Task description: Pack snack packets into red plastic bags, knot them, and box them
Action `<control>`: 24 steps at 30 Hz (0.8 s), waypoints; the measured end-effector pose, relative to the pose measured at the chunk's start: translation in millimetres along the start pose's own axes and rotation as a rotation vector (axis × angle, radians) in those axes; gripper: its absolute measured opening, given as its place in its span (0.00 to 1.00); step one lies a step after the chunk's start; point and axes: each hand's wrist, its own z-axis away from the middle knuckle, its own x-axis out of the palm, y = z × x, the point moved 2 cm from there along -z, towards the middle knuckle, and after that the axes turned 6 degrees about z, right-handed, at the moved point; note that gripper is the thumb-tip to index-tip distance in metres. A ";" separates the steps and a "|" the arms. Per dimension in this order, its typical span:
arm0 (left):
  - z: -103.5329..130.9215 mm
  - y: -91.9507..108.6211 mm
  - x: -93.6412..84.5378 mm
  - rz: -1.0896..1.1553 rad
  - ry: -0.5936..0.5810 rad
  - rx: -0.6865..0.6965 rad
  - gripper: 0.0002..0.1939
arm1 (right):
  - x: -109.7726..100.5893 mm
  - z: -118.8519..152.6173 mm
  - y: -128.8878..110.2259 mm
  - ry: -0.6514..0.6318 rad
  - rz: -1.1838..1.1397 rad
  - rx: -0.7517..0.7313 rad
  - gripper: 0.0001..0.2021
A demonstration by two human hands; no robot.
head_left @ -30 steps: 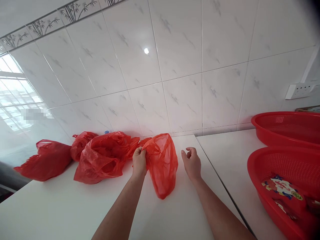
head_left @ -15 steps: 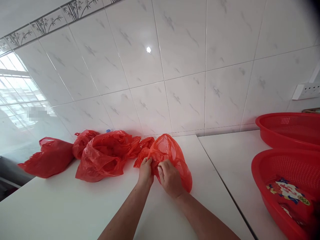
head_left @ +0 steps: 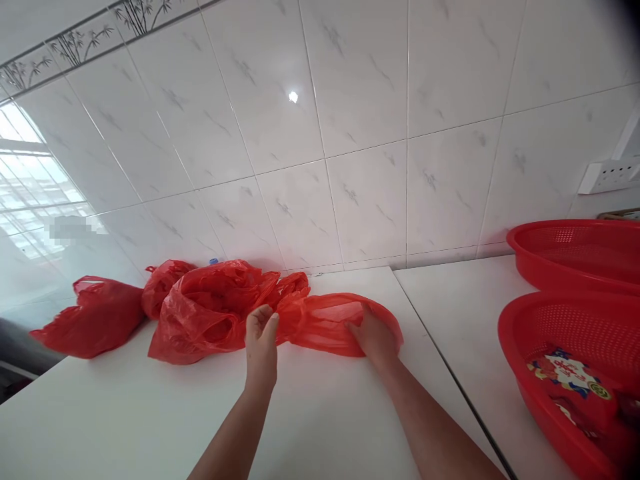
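A thin red plastic bag (head_left: 325, 323) lies stretched sideways on the white table, between my two hands. At its left end my left hand (head_left: 262, 340) is closed, with thumb and fingers pinched on the film. My right hand (head_left: 376, 333) is at the bag's wide right end, its fingers partly covered by the red film and the thumb apart from them. Just left of my left hand sits a crumpled, partly open red bag (head_left: 200, 320).
A full red bag (head_left: 100, 317) and a smaller knotted one (head_left: 165, 287) stand at the left. Two red baskets (head_left: 520, 333) are at the right, the nearer holding printed packets. A tiled wall (head_left: 365, 200) with a socket (head_left: 607, 177) rises behind the table.
My hands have moved apart, the left one leftward and the right one rightward. The bunched bag between them is now drawn out long and flat.
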 end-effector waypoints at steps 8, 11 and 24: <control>51.7 23.7 72.2 -0.716 -1.046 0.562 0.16 | -4.6 8.4 -4.7 -0.003 0.026 -0.139 0.11; 24.9 -15.9 78.4 -1.085 -0.850 0.548 0.26 | -20.7 4.0 3.6 0.015 -0.014 -0.164 0.17; 15.0 -24.5 65.3 -0.880 -0.790 0.769 0.16 | -34.9 -15.4 20.8 -0.135 -0.091 -0.013 0.29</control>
